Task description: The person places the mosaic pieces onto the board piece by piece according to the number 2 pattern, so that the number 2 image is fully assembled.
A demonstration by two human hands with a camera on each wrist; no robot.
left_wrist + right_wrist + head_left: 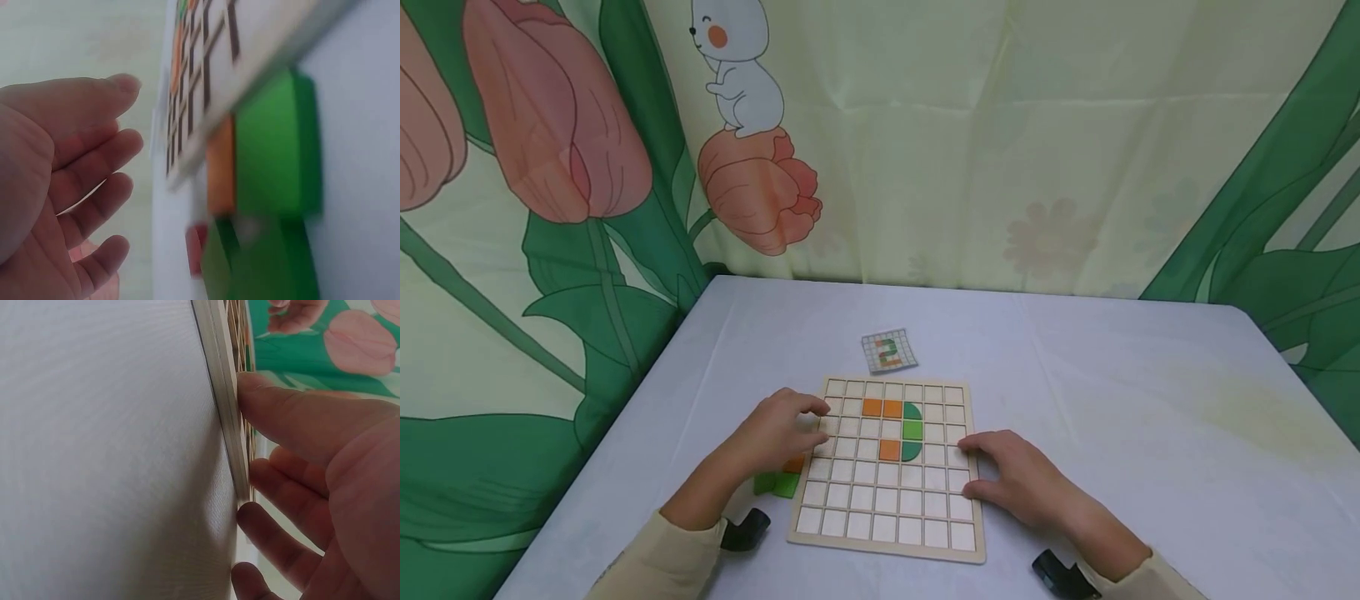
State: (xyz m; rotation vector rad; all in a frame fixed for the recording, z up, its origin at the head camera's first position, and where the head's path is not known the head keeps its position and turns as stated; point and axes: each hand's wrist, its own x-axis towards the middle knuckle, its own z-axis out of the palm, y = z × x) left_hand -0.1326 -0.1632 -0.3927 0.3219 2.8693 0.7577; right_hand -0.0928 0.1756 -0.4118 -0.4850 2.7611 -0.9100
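A wooden grid board (pixel 886 552) lies on the table, with three orange squares (pixel 890 450), a light green square (pixel 912 430) and two dark green rounded pieces (pixel 912 452) in its cells. My left hand (pixel 780 433) hovers by the board's left edge, its fingers loosely bent and nothing between them. Below it lie loose green blocks (pixel 269 150) and an orange block (pixel 220 169), partly hidden by the hand and board. On the opposite side, my right hand (pixel 1018 475) rests its thumb and fingertips against the board's right edge, fingers relaxed.
Beyond the board's far edge lies a small pattern card (pixel 890 351) with a coloured figure on a grid. A red piece (pixel 196 250) shows among the loose blocks in the left wrist view. A printed curtain (pixel 962 167) hangs behind the white-covered table (pixel 1112 375).
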